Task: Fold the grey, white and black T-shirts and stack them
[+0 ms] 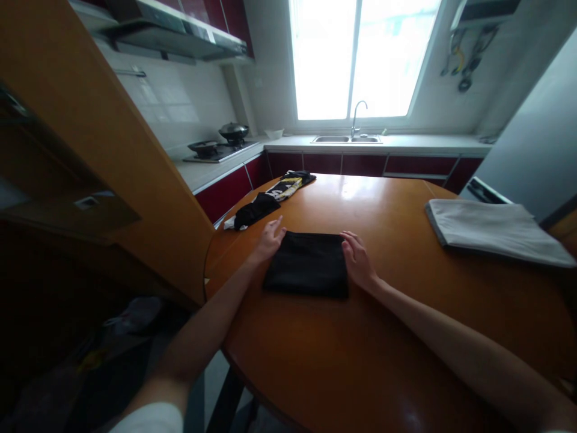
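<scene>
A black piece of cloth, folded into a neat flat rectangle, lies on the wooden table in front of me. My left hand rests at its far left corner, thumb by the edge and fingers stretched forward. Along the upper right edge lies my right hand, fingers extended and touching the cloth's side. Neither hand grips the fabric. Beyond my left hand, a crumpled black garment lies near the table's left edge, together with a yellow, white and black printed one.
A folded light grey cloth lies on the table's right side. Behind the table run a counter with a sink and a stove with a lidded pot. A wooden cabinet stands close on the left.
</scene>
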Demonstrator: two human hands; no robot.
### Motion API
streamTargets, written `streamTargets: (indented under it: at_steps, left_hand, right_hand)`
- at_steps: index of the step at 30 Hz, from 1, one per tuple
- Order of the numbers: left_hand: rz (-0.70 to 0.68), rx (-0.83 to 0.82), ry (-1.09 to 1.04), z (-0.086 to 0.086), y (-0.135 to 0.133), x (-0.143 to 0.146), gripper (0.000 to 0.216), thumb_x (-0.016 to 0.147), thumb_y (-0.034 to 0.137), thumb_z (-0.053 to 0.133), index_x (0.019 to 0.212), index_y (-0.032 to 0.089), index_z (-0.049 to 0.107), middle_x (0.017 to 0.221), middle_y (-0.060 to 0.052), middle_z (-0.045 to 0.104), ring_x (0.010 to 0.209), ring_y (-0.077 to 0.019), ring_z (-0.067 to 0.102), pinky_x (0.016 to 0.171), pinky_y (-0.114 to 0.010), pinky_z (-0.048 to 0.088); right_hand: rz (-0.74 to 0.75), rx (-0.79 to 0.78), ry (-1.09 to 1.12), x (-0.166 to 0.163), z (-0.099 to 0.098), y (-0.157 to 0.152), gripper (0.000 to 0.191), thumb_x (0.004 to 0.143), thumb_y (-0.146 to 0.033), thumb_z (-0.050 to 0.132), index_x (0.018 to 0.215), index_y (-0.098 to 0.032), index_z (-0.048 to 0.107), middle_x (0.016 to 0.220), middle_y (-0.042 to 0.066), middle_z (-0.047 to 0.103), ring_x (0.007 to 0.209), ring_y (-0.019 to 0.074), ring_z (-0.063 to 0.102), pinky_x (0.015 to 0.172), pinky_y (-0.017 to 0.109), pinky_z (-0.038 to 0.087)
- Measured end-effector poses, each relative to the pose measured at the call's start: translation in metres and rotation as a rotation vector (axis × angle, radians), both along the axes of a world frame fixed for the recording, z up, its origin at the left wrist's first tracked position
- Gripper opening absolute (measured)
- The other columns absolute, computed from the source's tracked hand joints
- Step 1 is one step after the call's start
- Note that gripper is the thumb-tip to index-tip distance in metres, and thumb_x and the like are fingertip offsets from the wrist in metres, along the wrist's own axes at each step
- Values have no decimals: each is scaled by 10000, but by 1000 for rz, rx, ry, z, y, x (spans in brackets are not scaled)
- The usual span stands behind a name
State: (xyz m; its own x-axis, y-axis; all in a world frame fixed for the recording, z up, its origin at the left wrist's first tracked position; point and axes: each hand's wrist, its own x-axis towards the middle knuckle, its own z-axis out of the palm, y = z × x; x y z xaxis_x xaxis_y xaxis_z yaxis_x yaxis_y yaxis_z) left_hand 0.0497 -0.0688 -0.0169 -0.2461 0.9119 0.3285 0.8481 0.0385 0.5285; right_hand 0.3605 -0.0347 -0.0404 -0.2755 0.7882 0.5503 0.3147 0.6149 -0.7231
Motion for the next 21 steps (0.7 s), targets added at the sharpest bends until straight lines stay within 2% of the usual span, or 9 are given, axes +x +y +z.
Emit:
streamTargets:
  at_steps: [3, 6, 10, 14, 18, 21]
  left_hand:
    - [153, -63, -26, -2, 5, -23, 583, 934, 514, 526, 1296, 78, 659, 1148, -197, 712, 1087, -311, 674, 969, -387, 500]
    - [100, -180, -77, -6, 5, -28, 525, 869, 598, 590, 1019, 128, 769, 979, -148, 760, 937, -299, 706, 835, -343, 528]
    - [36, -180, -68, -7, 2, -19, 436, 776, 578, 694, 949, 192, 799, 916, -98, 774, 866, -281, 710, 762, -317, 519]
    - [-27, -165, -38, -7, 1, -16, 359, 766, 528, 695, 886, 208, 805, 824, -77, 756, 800, -273, 705, 743, -331, 515]
    - [-13, -126, -163, -8, 4, -15, 353, 669, 447, 779, 897, 178, 765, 933, -103, 760, 859, -282, 705, 784, -352, 535]
    - [-46, -83, -323, -7, 4, -11, 406, 600, 392, 827, 925, 174, 717, 939, -89, 750, 875, -266, 700, 793, -354, 551]
  right_hand:
    - [-88, -64, 46, 2, -5, 16, 464, 996, -447, 373, 1178, -163, 692, 1191, 156, 667, 1148, 285, 601, 1049, 463, 454]
    - [-111, -99, 1, 1, -8, 18, 429, 981, -434, 388, 1127, -176, 699, 1154, 145, 674, 1119, 289, 599, 1030, 465, 455]
    - [-109, -90, -46, -1, -9, 13, 412, 969, -439, 406, 1106, -185, 700, 1172, 144, 668, 1140, 298, 585, 1046, 476, 439]
    - [-112, -104, -46, -1, -8, 13, 412, 967, -440, 396, 1068, -183, 702, 1138, 145, 672, 1125, 299, 588, 1042, 473, 439]
    - [-101, -104, -56, -1, -7, 14, 394, 962, -437, 402, 1049, -194, 700, 1132, 137, 672, 1113, 295, 591, 1033, 465, 443]
    - [-95, -105, -70, -1, -7, 13, 384, 961, -432, 408, 1041, -194, 699, 1129, 135, 672, 1106, 295, 593, 1022, 464, 447]
